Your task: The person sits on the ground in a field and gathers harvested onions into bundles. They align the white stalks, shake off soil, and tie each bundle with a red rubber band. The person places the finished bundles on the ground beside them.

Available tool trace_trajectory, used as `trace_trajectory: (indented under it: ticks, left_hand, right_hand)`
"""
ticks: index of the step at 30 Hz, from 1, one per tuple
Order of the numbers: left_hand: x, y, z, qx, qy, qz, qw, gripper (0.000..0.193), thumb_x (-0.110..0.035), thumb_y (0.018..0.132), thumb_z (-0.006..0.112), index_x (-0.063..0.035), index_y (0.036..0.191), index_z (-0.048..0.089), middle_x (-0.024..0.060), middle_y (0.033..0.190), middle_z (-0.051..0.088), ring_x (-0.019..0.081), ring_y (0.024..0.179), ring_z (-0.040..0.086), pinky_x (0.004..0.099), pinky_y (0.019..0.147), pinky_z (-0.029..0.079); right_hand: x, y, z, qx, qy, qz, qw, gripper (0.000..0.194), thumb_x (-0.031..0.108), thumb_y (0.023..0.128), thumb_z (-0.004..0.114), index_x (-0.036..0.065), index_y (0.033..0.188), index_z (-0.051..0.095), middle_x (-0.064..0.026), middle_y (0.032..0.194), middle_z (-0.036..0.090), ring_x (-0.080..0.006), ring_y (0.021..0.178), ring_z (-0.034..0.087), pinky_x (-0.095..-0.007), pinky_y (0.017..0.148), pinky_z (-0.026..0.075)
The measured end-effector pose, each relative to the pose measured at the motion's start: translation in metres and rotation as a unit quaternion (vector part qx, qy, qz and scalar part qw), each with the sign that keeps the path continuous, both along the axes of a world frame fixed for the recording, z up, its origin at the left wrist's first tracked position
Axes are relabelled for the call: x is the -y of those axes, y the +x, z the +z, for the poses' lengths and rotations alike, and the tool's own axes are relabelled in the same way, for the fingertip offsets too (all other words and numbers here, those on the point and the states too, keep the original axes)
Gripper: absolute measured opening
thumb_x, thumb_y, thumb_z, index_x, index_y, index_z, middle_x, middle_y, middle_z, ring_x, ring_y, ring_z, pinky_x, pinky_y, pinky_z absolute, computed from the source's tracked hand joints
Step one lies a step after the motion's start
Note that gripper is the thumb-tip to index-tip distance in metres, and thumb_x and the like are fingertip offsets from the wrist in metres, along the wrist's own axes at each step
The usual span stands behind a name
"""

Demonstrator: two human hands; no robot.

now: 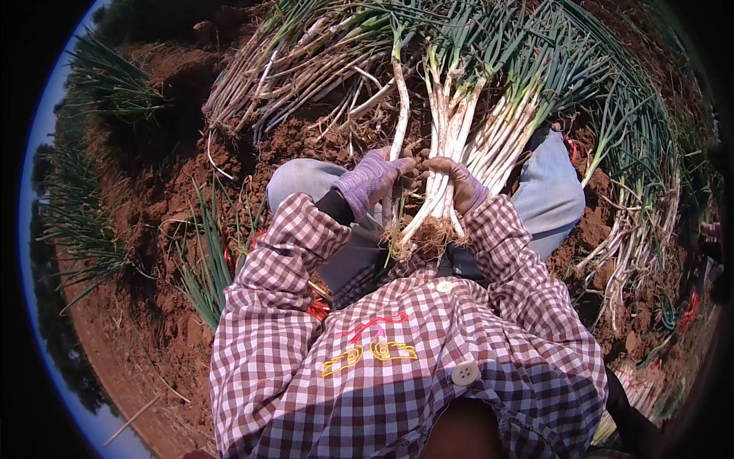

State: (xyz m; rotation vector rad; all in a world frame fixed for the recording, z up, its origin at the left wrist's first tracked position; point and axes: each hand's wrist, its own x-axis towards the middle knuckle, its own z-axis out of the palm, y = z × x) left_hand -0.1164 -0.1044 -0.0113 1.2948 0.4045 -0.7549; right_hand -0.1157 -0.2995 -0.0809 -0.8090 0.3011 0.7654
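Note:
Both hands wear purple fingerless-looking gloves and meet above my lap. My left hand (373, 175) is closed on a single spring onion (401, 109), whose green top points away from me. Around the white stalks of a spring onion bunch (449, 129) my right hand (457, 179) is wrapped; the brown roots hang towards my checked shirt. The fingertips of the two hands nearly touch. Just right of the held bunch, a cleaner pile of spring onions (507, 135) leans between my knees.
Unsorted-looking spring onions (292, 69) with dry outer leaves lie at the upper left. More spring onions (631, 241) are heaped on the right. Reddish clods of soil (189, 166) surround my jeans. Growing green onion leaves (209, 269) stand near my left elbow, with red ties (319, 307) beside my lap.

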Motion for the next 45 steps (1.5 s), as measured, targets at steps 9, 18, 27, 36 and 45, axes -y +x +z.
trace_trajectory:
  ticks: [9,18,27,36,45]
  left_hand:
    - [-0.011,-0.034,0.018,0.037,0.074,-0.042,0.996,0.032,-0.033,0.086,0.068,-0.0054,0.095,0.056,-0.0057,0.063,0.05,0.0025,0.047,0.045,0.0171,0.04,0.035]
    - [-0.005,-0.099,0.018,0.006,0.081,-0.114,0.99,0.035,-0.029,0.087,0.067,-0.0002,0.105,0.058,-0.0044,0.076,0.054,0.0023,0.068,0.043,0.019,0.058,0.037]
    - [0.007,-0.068,0.01,-0.001,0.101,-0.083,0.991,0.024,-0.025,0.088,0.066,-0.0032,0.097,0.062,-0.0067,0.06,0.049,0.0025,0.048,0.04,0.0196,0.041,0.029]
    - [-0.007,-0.036,0.049,0.032,0.065,-0.008,0.997,0.028,-0.029,0.09,0.063,-0.0039,0.103,0.061,-0.0074,0.059,0.046,0.0018,0.044,0.037,0.0167,0.038,0.028]
    - [0.032,-0.011,-0.006,0.12,0.037,0.071,0.99,0.046,-0.034,0.096,0.052,-0.0006,0.127,0.054,0.009,0.12,0.059,0.0164,0.11,0.052,0.0269,0.1,0.035]
  right_hand:
    - [0.006,0.001,0.003,-0.015,-0.052,-0.004,0.999,0.018,0.024,0.075,0.071,0.01,0.087,0.068,-0.0017,0.089,0.065,-0.0141,0.084,0.057,-0.0317,0.086,0.045]
    - [-0.007,-0.003,-0.002,-0.059,0.004,-0.045,0.997,0.02,0.019,0.077,0.071,0.007,0.093,0.066,-0.0033,0.085,0.068,-0.0141,0.071,0.065,-0.0289,0.067,0.057]
    - [-0.003,-0.014,-0.034,-0.077,0.113,-0.133,0.982,0.042,0.029,0.075,0.077,0.011,0.11,0.062,-0.0072,0.106,0.064,-0.0274,0.096,0.063,-0.0472,0.083,0.055]
    - [0.0,-0.009,-0.021,-0.056,-0.057,-0.058,0.995,0.023,0.024,0.074,0.075,0.006,0.087,0.068,-0.0046,0.088,0.064,-0.0201,0.081,0.06,-0.0375,0.078,0.052]
    - [-0.026,-0.018,0.006,0.03,-0.033,-0.084,0.995,0.028,0.026,0.081,0.07,0.002,0.095,0.066,-0.0038,0.082,0.064,-0.0137,0.07,0.061,-0.0274,0.065,0.052]
